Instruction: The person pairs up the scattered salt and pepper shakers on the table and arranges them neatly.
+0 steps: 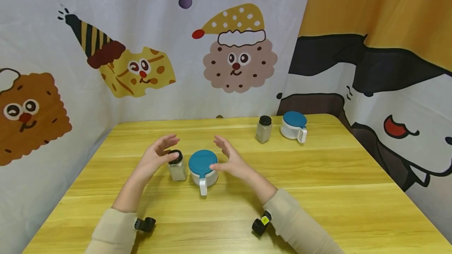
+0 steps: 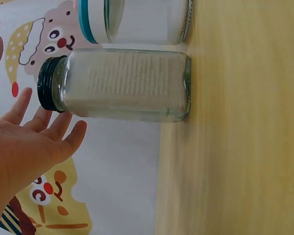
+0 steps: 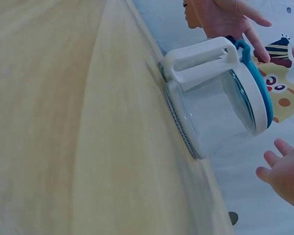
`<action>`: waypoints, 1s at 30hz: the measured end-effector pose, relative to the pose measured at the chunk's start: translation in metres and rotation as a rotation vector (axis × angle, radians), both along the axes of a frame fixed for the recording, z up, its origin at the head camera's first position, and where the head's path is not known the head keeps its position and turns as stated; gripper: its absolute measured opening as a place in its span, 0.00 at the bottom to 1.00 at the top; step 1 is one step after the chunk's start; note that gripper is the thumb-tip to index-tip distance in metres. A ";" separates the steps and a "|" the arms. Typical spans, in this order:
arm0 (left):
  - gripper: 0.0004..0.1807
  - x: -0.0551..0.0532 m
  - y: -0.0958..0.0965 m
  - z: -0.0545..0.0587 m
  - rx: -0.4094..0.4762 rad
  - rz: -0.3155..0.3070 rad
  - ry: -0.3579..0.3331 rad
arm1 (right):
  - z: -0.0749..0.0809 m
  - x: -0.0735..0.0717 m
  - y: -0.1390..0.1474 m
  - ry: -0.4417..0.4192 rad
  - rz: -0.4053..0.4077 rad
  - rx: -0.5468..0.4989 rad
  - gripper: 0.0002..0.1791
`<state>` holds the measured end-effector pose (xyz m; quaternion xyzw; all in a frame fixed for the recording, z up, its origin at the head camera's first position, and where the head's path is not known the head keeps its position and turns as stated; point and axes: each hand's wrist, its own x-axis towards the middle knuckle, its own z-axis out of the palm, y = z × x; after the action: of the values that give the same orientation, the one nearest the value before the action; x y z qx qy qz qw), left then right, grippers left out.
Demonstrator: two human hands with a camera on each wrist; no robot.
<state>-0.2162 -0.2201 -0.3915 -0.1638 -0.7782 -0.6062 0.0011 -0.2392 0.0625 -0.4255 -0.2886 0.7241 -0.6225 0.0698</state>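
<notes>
A square glass jar with a black screw cap stands upright on the table, pale contents inside. My left hand is beside and behind it, fingers loosely spread, the thumb overlapping the cap in the head view. In the left wrist view that hand is spread close to the cap of the jar. Just right of the jar stands a clear glass pot with a blue lid and a white handle turned toward me. My right hand curves loosely at its right side, thumb over the lid's edge.
At the back right of the wooden table stand a second black-capped jar and a second blue-lidded pot. A printed cartoon curtain hangs behind the table's far edge.
</notes>
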 end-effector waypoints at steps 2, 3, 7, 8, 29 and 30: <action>0.34 0.000 0.002 0.002 0.001 0.004 0.007 | 0.005 0.003 0.002 -0.005 -0.007 -0.004 0.49; 0.35 0.001 0.002 0.003 0.005 0.004 0.010 | 0.006 0.003 0.003 -0.005 -0.010 -0.006 0.49; 0.34 0.000 0.006 0.006 0.024 0.004 0.017 | 0.008 0.003 0.008 -0.006 -0.034 0.003 0.49; 0.34 0.000 0.007 0.006 0.031 0.002 0.020 | 0.008 0.002 0.009 -0.006 -0.044 0.006 0.49; 0.36 -0.002 0.026 0.018 0.063 0.016 0.056 | 0.046 0.016 0.032 0.026 -0.138 0.003 0.49; 0.36 -0.003 0.027 0.018 0.065 0.016 0.058 | 0.047 0.016 0.033 0.027 -0.141 -0.001 0.49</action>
<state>-0.2187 -0.1935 -0.3731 -0.1749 -0.7591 -0.6261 0.0342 -0.2231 0.0956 -0.3789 -0.2453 0.7431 -0.6224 0.0159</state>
